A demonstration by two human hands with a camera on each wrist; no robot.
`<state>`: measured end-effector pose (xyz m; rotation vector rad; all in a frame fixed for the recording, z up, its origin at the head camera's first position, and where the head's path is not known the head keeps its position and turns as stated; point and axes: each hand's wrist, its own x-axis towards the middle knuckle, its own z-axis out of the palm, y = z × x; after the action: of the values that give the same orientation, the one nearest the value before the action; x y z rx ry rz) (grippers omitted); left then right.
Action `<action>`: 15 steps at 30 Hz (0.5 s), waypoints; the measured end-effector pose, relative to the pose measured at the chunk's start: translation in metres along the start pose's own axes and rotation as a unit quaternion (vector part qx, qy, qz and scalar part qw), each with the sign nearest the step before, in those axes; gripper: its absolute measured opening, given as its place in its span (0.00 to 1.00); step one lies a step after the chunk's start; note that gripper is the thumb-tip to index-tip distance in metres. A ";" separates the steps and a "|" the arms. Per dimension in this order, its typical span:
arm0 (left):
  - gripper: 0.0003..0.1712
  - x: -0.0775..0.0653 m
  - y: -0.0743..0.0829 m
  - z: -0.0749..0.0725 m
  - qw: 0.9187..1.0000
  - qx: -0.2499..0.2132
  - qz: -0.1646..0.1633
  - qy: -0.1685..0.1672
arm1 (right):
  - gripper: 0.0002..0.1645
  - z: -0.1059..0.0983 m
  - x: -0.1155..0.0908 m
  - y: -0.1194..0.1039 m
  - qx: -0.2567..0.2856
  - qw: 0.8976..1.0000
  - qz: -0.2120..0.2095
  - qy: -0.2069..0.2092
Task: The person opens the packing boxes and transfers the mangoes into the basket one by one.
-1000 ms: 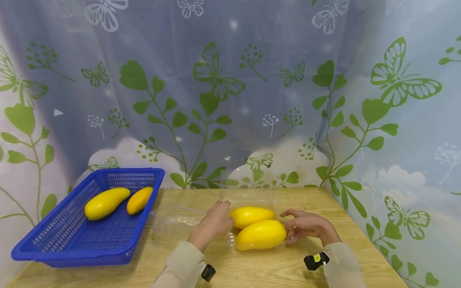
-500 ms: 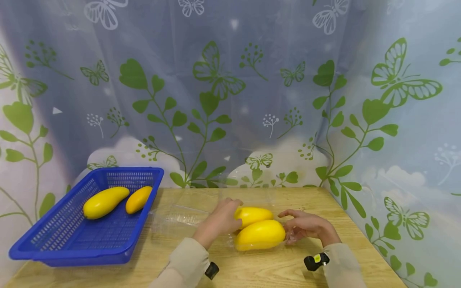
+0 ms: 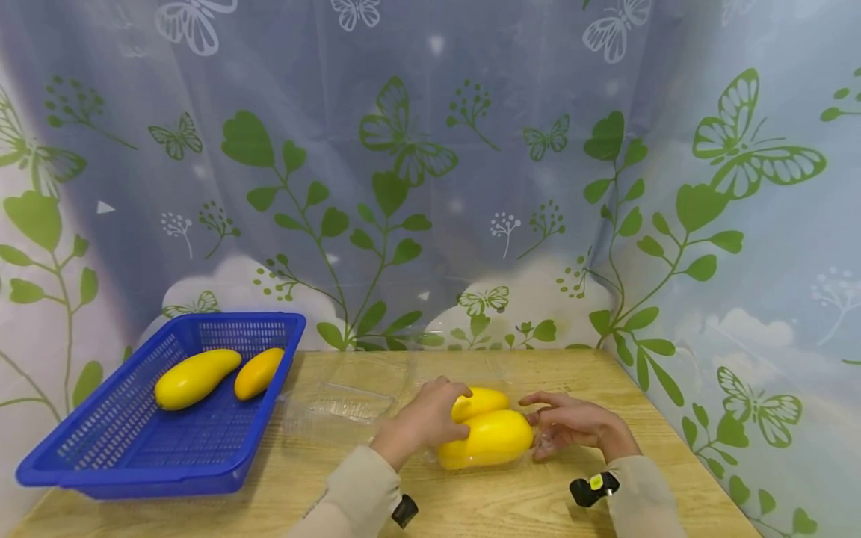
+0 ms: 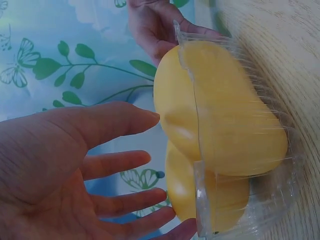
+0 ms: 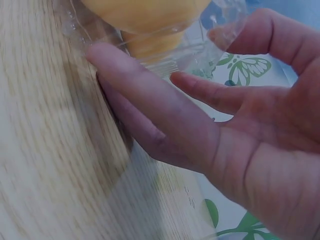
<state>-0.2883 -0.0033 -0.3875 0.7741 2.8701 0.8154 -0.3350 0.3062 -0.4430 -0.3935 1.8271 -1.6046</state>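
Note:
Two yellow mangoes lie side by side in a clear plastic box on the table; the nearer mango (image 3: pixel 494 439) partly hides the farther mango (image 3: pixel 489 400). My left hand (image 3: pixel 427 420) reaches over their left ends with spread fingers. In the left wrist view, the thumb tip of that hand (image 4: pixel 70 165) is at the near mango's surface, and its other fingers extend toward the farther one and the rim of the clear box (image 4: pixel 250 165). At the box's right end, my right hand (image 3: pixel 572 424) touches the plastic (image 5: pixel 185 50) with its fingertips, thumb and fingers apart.
The clear lid (image 3: pixel 336 407) lies folded out left of the box. A blue plastic basket (image 3: pixel 171 474) on the left holds a large yellow mango (image 3: pixel 197 379) and a smaller orange-yellow mango (image 3: pixel 258 373). A patterned curtain (image 3: pixel 430 224) hangs behind the wooden table (image 3: pixel 484 501).
My left hand has moved right, from the box's left edge to over the left ends of the mangoes, and its fingers have spread. The right hand has stayed nearly still.

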 end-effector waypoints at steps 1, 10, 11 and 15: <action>0.31 0.000 0.000 0.001 1.000 -0.001 -0.002 0.001 | 0.42 0.000 0.000 0.000 0.001 1.000 0.000 0.000; 0.34 0.000 0.000 0.002 1.000 -0.003 -0.012 -0.002 | 0.41 0.000 0.001 0.001 -0.004 1.000 0.001 0.002; 0.34 0.000 0.001 0.002 1.000 -0.002 -0.011 -0.003 | 0.41 0.000 0.001 0.001 -0.005 1.000 0.001 0.003; 0.32 0.002 0.003 0.004 1.000 0.008 -0.005 -0.008 | 0.40 0.000 0.001 0.001 -0.006 1.000 0.004 0.005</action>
<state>-0.2877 0.0013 -0.3892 0.7624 2.8675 0.7838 -0.3351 0.3056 -0.4440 -0.3838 1.8439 -1.5937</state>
